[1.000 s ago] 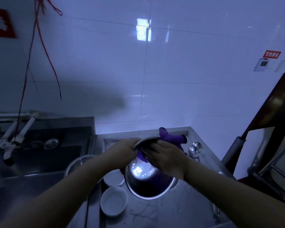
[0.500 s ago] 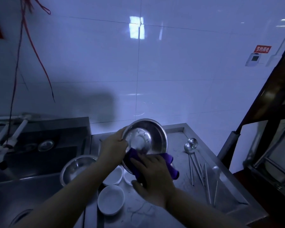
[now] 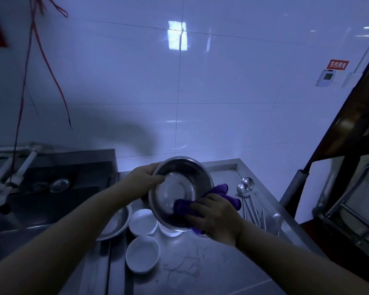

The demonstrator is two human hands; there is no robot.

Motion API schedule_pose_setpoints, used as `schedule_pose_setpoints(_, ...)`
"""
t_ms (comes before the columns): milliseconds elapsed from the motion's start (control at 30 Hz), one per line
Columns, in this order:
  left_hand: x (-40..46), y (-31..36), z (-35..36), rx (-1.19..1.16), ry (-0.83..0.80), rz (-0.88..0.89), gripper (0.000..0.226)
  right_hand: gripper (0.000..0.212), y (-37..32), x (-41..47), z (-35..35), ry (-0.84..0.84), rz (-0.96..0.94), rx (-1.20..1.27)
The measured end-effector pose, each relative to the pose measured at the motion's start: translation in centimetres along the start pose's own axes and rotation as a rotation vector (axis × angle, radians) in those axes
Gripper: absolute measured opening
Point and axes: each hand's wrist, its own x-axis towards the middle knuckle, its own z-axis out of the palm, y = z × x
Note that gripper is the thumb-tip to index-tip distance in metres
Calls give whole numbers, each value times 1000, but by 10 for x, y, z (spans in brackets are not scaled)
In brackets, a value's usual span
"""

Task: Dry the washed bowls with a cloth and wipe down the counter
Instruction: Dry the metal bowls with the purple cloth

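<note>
Above the steel counter (image 3: 226,271), near its back edge: steel bowl (image 3: 179,188) held tilted, mouth toward the camera, round, so no long axis. Left hand (image 3: 144,180) curled on the far-left rim; right hand (image 3: 216,218) pressing purple cloth (image 3: 184,207) inside. Drying seemingly midway; white bowls (image 3: 142,253), counter wipe apparently pending.
</note>
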Motion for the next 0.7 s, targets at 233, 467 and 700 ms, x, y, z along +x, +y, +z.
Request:
schedule_pose_setpoints(233,-29,-24,27,1002,377,804,41,12,-7,3,-4,56,169,41)
schedule_pose_setpoints(467,-24,-28,39,1043,193,845,22,22,-6,13,-11,173,216,89)
schedule_pose_setpoints(700,-19,-40,36,-140,289,169,31,53,9,15,-24,555,845,304)
